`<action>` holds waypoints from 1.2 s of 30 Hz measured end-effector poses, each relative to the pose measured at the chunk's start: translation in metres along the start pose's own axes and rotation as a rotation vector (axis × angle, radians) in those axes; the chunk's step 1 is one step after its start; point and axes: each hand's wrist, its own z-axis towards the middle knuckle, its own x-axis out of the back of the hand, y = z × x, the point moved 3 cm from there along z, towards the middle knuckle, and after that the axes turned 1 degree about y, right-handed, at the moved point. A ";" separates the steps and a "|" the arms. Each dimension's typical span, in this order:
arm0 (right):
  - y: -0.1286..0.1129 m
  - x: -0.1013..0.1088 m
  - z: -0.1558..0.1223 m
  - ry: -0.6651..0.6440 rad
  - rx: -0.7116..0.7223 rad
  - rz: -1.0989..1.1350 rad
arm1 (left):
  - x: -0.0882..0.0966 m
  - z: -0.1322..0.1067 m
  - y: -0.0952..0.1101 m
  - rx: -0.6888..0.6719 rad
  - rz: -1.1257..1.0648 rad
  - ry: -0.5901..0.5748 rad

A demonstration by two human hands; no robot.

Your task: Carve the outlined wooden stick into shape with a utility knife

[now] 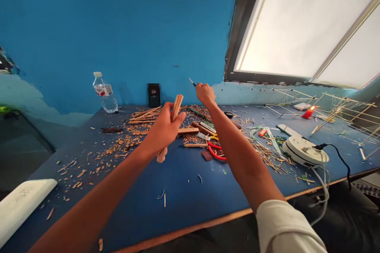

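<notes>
Two hands up over the blue table (178, 189), above a litter of shavings (118, 144). Left hand (163, 128) clamped around a pale stick (177, 106), held near upright and off the table; top end pokes above the fingers, bottom end shows below the palm. Right hand (204, 94) fisted on a small knife (192, 82), blade tip pointing up and left, near the stick's top but apart from it. Judgement: whittling, caught at a gap between strokes, blade off the wood. A next cut would call for setting the edge on the stick's upper end and pushing away from the left fingers, which sit close below the spot. Around: spare sticks (145, 115) and red pliers (215, 151) on the table behind the hands, bottle (104, 93) far left, white round unit (303, 150) at right, stick frame (335, 110) under the window (297, 27).
</notes>
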 end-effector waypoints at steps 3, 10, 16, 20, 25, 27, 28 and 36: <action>0.026 0.005 0.000 -0.088 -0.058 0.145 | 0.011 -0.024 0.008 0.081 -0.177 -0.127; 0.027 0.009 -0.085 -0.395 0.118 0.514 | 0.026 -0.058 0.026 0.147 -0.562 -0.287; 0.005 0.000 -0.170 -0.557 0.216 0.623 | 0.039 -0.067 -0.013 0.344 -0.776 -0.352; 0.019 -0.033 -0.187 -0.627 0.150 0.575 | 0.057 -0.052 -0.062 0.439 -0.751 -0.242; 0.052 -0.072 -0.188 -0.521 0.086 0.477 | 0.066 -0.046 -0.109 0.561 -0.729 -0.208; 0.064 -0.082 -0.192 -0.484 0.076 0.448 | 0.065 -0.052 -0.116 0.611 -0.723 -0.246; 0.069 -0.085 -0.194 -0.471 0.073 0.436 | 0.065 -0.055 -0.117 0.635 -0.719 -0.268; 0.069 -0.088 -0.209 -0.465 0.262 0.206 | 0.069 -0.058 -0.128 0.766 -0.784 -0.377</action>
